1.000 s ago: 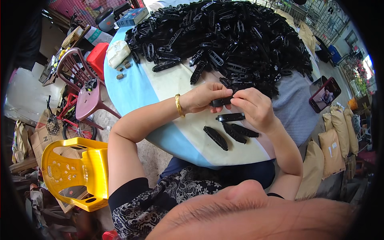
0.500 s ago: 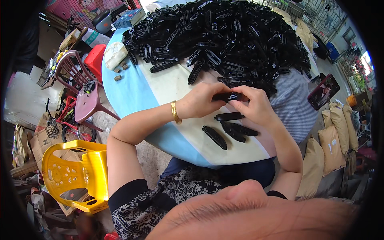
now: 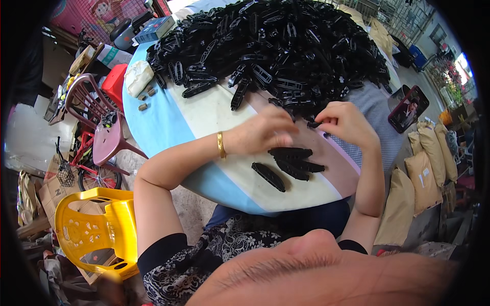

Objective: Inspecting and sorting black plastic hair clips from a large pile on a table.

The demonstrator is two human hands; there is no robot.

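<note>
My left hand (image 3: 263,135) sits on the round table (image 3: 168,127) just left of the small row of finished black pieces (image 3: 291,163), fingers curled loosely over the topmost one; whether they actually pinch it I cannot tell, the knuckles hide the tips. My right hand (image 3: 347,125) is at the near edge of the big heap of black plastic parts (image 3: 275,46), thumb and forefinger closed on one small black part (image 3: 314,124) at the heap's foot.

Notes on doing this step well, as I judge it:
- Draw the part from the heap's near edge only; reaching deeper would tumble loose pieces onto the finished row just below.
- Keep the pinch at the part's end so its shape can be checked before joining.
- Let the left hand stay by the row as the anchor, so the picked part travels a short way.

Beyond the heap's right edge a phone (image 3: 407,108) is propped; left of the heap lie a pale cloth bundle (image 3: 137,76) and a few small bits.
</note>
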